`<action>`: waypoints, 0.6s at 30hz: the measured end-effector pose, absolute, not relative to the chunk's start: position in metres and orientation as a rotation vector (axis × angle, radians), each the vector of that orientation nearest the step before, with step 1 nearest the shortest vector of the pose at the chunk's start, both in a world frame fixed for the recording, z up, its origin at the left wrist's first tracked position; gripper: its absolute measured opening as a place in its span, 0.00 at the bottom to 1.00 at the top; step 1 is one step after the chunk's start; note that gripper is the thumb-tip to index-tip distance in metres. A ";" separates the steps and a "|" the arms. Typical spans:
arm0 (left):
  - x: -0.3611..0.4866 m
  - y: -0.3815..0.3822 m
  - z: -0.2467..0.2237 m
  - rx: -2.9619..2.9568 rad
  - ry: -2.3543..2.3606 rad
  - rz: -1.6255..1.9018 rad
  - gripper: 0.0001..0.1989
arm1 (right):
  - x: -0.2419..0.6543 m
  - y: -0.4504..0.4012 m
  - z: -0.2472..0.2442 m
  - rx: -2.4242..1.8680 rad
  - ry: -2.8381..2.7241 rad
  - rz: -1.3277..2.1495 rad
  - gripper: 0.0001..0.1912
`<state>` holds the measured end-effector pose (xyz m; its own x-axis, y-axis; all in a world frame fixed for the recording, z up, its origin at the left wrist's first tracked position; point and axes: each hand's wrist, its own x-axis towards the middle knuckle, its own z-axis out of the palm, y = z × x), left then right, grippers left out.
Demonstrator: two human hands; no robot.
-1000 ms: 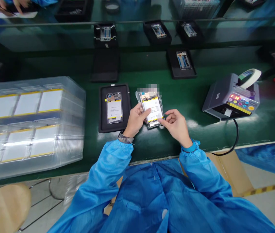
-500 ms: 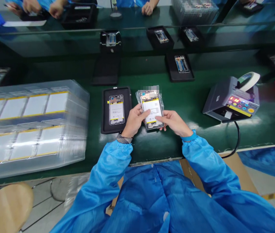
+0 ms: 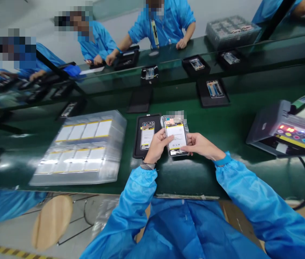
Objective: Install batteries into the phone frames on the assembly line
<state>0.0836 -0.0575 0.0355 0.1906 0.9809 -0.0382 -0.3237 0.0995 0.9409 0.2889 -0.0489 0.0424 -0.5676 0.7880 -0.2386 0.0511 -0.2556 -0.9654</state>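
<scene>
An opened phone [image 3: 176, 136] with a white, yellow-edged battery inside is held above the green bench, tilted slightly. My left hand [image 3: 157, 144] grips its left side, thumb lying over the battery. Closed on its lower right edge is my right hand [image 3: 202, 145], thumb on the front and fingers behind. Clear plastic film shows around the phone's upper part. Just left, a black tray [image 3: 137, 146] carries a second opened phone [image 3: 147, 136] with a similar battery, partly hidden by my left hand.
Stacked clear plastic trays [image 3: 111, 162] of batteries stand left. A tape dispenser [image 3: 265, 126] with a lit display is at right. Farther back are a black tray [image 3: 203, 100] with a phone frame and a flat black tray [image 3: 139, 99]. Co-workers in blue sit across the bench.
My view has swung up and left, so the bench items appear farther right and lower, and co-workers opposite show more. Both hands keep their hold on the phone.
</scene>
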 end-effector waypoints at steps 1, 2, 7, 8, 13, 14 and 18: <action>0.083 -0.058 0.036 0.994 0.880 1.170 0.26 | 0.289 -0.049 0.041 -1.031 -1.494 1.871 0.24; 0.083 -0.058 0.037 0.998 0.897 1.169 0.26 | 0.288 -0.050 0.039 -1.035 -1.495 1.863 0.23; 0.086 -0.060 0.045 0.987 0.952 1.099 0.27 | 0.291 -0.052 0.035 -0.999 -1.450 1.905 0.24; 0.087 -0.061 0.047 0.977 0.956 1.088 0.27 | 0.292 -0.053 0.035 -0.980 -1.444 1.920 0.25; 0.091 -0.057 0.057 1.016 0.944 1.012 0.29 | 0.294 -0.056 0.038 -0.969 -1.369 1.902 0.25; 0.091 -0.055 0.060 1.042 0.942 0.985 0.29 | 0.294 -0.056 0.039 -0.977 -1.341 1.888 0.25; 0.093 -0.039 0.073 1.122 0.953 0.916 0.30 | 0.292 -0.056 0.041 -0.967 -1.256 1.862 0.27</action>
<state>0.0927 -0.0390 0.0727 0.3242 0.9349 -0.1447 -0.1076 0.1884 0.9762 0.2923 -0.0561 0.0408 -0.4908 0.8473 -0.2029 -0.1289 -0.3009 -0.9449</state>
